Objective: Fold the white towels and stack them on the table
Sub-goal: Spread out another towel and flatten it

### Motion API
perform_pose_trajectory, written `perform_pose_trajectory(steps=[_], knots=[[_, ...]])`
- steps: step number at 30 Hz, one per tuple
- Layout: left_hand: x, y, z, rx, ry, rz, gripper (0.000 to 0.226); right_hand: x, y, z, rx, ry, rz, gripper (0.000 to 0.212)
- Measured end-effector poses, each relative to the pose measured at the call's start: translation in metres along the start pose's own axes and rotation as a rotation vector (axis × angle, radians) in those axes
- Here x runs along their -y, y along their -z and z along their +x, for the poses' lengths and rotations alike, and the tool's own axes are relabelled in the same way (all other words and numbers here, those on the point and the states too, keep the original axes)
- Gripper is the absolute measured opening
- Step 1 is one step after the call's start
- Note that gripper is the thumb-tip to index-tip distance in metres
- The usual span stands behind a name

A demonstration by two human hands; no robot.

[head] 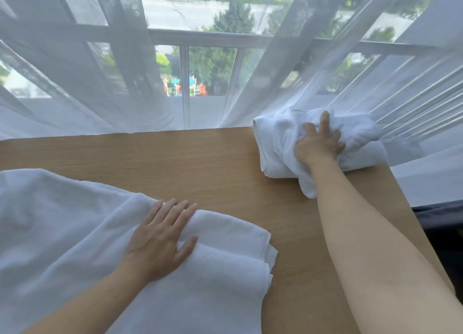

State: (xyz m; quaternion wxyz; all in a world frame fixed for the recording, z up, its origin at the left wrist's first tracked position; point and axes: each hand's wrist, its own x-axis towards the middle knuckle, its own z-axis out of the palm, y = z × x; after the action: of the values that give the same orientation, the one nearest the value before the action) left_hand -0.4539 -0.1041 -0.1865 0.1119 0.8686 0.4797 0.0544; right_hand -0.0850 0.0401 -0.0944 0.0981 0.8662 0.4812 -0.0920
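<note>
A large white towel (62, 233), partly folded, covers the near left of the wooden table (200, 163). My left hand (160, 241) rests flat on its folded right end, fingers straight. At the table's far right corner lies a crumpled heap of white towels (275, 143). My right hand (318, 143) reaches into that heap and grips a bunch of the cloth, with one finger sticking out towards the window.
Sheer white curtains (100, 83) hang right behind the table's far edge and brush the towel heap. A window with a railing (210, 40) lies beyond. A dark surface (438, 221) shows past the table's right edge.
</note>
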Motion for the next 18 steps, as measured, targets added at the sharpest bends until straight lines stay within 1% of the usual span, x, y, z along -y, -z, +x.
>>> perform_pose_trajectory(steps=[2, 4, 6, 8, 9, 10, 11, 12, 14, 15, 16, 17, 18], knots=[[-0.001, 0.001, 0.000, -0.030, -0.005, -0.013, 0.063, 0.002, 0.006, -0.003, 0.034, 0.030, 0.033, 0.055], [-0.002, 0.002, 0.000, -0.062, -0.023, -0.037, 0.062, 0.006, 0.010, -0.014, -0.020, 0.048, 0.154, 0.060], [-0.002, 0.003, 0.003, -0.080, -0.031, -0.060, 0.061, 0.013, 0.000, -0.043, -0.209, 0.099, 0.307, 0.060], [-0.001, 0.008, 0.009, -0.055, -0.018, -0.072, 0.061, 0.025, -0.022, -0.093, -0.410, 0.240, 0.502, 0.052], [0.000, 0.010, 0.014, -0.014, -0.008, -0.066, 0.062, 0.033, -0.036, -0.122, -0.464, 0.307, 0.599, 0.044], [0.001, 0.014, 0.021, 0.059, 0.005, -0.045, 0.064, 0.039, -0.054, -0.150, -0.482, 0.342, 0.656, 0.038], [0.003, 0.017, 0.029, 0.157, 0.021, -0.023, 0.065, 0.044, -0.072, -0.175, -0.450, 0.349, 0.666, 0.032], [0.004, 0.020, 0.038, 0.255, 0.038, -0.010, 0.063, 0.047, -0.089, -0.196, -0.368, 0.335, 0.641, 0.029], [0.003, 0.027, 0.055, 0.423, 0.025, 0.011, 0.054, 0.049, -0.116, -0.225, -0.151, 0.283, 0.575, 0.027], [0.001, 0.029, 0.062, 0.511, 0.007, 0.017, 0.053, 0.048, -0.125, -0.233, -0.086, 0.266, 0.527, 0.028], [-0.002, 0.030, 0.066, 0.585, 0.007, -0.003, 0.052, 0.046, -0.131, -0.237, -0.059, 0.260, 0.478, 0.029], [-0.002, 0.031, 0.068, 0.615, 0.013, -0.055, 0.051, 0.045, -0.133, -0.238, -0.041, 0.246, 0.443, 0.032], [-0.001, 0.032, 0.069, 0.588, 0.013, -0.127, 0.049, 0.045, -0.131, -0.236, -0.026, 0.221, 0.430, 0.036]])
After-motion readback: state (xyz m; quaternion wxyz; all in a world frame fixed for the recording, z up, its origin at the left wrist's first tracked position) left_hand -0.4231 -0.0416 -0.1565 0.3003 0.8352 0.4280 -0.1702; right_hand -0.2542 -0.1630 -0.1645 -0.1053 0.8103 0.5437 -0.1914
